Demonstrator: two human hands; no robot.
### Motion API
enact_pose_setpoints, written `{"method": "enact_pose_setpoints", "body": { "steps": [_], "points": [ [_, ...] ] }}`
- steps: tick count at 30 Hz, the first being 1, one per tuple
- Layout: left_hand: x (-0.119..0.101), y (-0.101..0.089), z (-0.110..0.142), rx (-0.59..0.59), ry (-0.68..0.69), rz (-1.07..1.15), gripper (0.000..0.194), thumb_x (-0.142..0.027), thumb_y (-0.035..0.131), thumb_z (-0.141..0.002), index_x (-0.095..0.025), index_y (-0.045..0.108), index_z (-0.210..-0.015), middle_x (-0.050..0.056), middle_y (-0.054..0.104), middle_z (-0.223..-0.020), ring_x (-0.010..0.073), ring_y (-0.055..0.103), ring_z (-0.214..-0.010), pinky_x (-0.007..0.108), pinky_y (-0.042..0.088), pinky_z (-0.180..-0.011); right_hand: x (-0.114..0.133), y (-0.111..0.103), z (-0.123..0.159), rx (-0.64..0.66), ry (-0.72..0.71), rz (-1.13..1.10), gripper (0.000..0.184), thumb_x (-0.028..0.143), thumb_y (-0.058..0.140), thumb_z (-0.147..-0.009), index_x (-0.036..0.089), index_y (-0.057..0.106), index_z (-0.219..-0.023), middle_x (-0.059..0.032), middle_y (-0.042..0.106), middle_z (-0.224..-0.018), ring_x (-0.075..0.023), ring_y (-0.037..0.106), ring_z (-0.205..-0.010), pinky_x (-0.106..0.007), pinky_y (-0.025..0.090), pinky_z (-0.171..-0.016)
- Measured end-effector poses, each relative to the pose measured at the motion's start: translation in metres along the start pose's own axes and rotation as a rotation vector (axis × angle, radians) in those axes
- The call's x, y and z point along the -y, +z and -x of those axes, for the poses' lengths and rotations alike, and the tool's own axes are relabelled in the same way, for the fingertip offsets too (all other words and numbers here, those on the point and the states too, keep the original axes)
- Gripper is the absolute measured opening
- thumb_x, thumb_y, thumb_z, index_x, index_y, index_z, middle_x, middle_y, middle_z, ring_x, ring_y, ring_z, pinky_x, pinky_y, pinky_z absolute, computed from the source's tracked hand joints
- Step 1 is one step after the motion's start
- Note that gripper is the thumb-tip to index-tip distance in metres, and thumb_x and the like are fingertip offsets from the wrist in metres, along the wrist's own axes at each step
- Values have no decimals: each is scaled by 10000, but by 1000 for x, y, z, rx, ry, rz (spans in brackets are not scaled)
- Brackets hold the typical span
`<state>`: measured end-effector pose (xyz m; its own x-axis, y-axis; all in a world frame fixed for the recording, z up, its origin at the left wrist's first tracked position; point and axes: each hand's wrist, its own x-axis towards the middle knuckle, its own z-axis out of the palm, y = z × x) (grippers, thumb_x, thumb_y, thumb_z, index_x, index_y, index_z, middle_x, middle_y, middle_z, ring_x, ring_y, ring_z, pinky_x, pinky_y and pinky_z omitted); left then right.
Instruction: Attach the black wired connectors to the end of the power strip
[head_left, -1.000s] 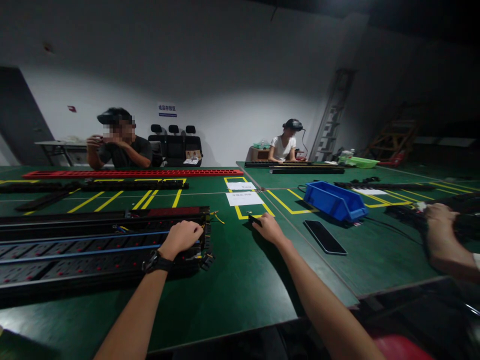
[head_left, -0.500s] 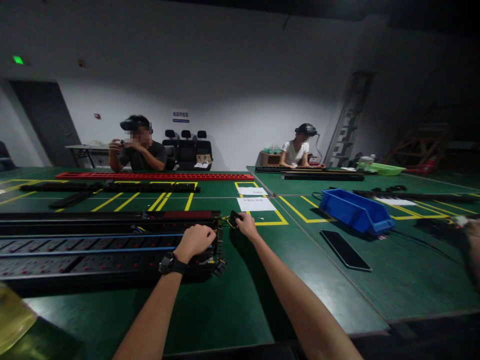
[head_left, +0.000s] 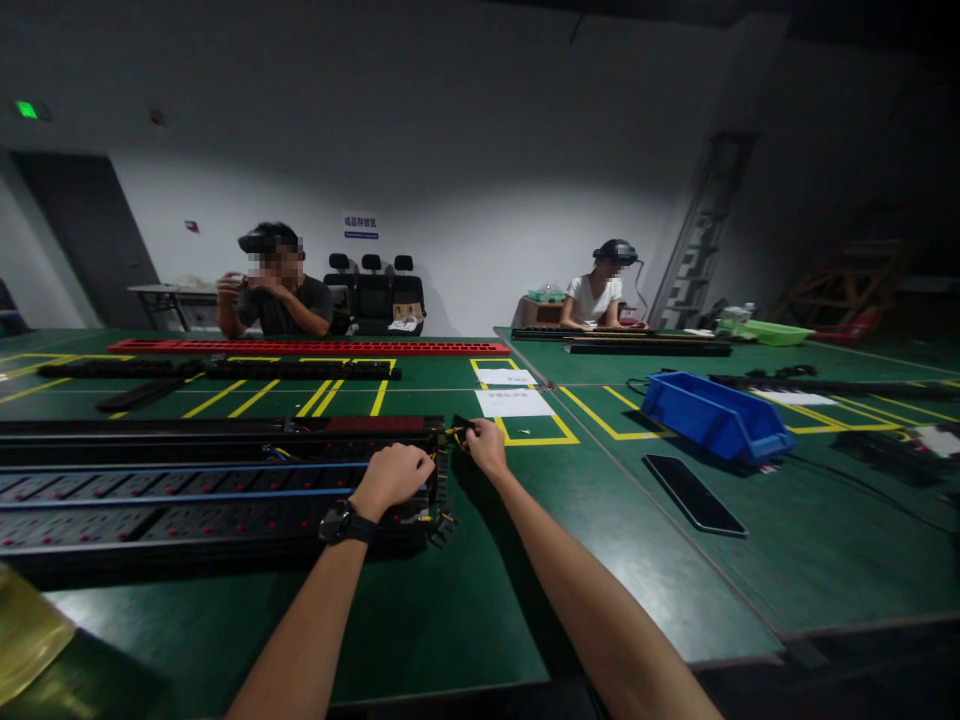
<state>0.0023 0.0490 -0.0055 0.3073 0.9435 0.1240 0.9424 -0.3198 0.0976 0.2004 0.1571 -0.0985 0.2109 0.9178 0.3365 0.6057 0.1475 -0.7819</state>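
The step in hand looks like wiring work at the right-hand end of the black socket strips (head_left: pixel 225 526), which stretch from the left edge of the frame to its middle. There the right hand (head_left: pixel 486 447) pinches a small black part (head_left: pixel 460 424) between thumb and fingers, just beyond the strip end, with yellow wires (head_left: pixel 452 432) close against it. The left hand (head_left: pixel 394 477) lies over the strips with its fingers curled; I cannot tell whether its grip closes on anything (the knuckles hide the fingertips). The next move, I judge, calls for keeping the strips still with the left hand and guiding the black part carefully, so the thin wires are not tugged or trapped.

As for containers, a blue bin (head_left: pixel 712 415) stands on the green bench (head_left: pixel 630 570) at right of centre; its inner walls show, but its contents cannot be made out. A light-green tray (head_left: pixel 776 332) sits at the upper right, too far off to read inside. A smartphone (head_left: pixel 694 495) lies below the bin.
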Motion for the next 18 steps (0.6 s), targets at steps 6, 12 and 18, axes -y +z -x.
{"method": "enact_pose_setpoints", "body": {
  "steps": [6,12,18],
  "points": [
    [-1,-3,0,7,-6,5,417,-342,383,-954,-234,767,-832,116,783,-958,289,733,-910,356,513,-815,6,-5,3,42,25,-101,315,133,524,-826,143,780,-1010,-43,766,-772,-161,726,-704,-195,512,-645],
    [-1,-3,0,11,6,-5,417,-348,381,-956,-247,757,-810,100,787,-962,295,736,-894,366,519,-797,11,-6,4,86,36,-169,326,129,521,-808,148,771,-1017,-39,770,-811,-151,711,-672,-210,526,-654],
    [2,0,-4,6,16,-8,421,-359,376,-959,-257,768,-845,94,792,-983,295,737,-916,362,519,-800,17,-6,9,110,-61,-185,262,344,632,-854,173,762,-1003,-61,774,-937,-188,714,-843,-265,537,-781]
  ]
}}
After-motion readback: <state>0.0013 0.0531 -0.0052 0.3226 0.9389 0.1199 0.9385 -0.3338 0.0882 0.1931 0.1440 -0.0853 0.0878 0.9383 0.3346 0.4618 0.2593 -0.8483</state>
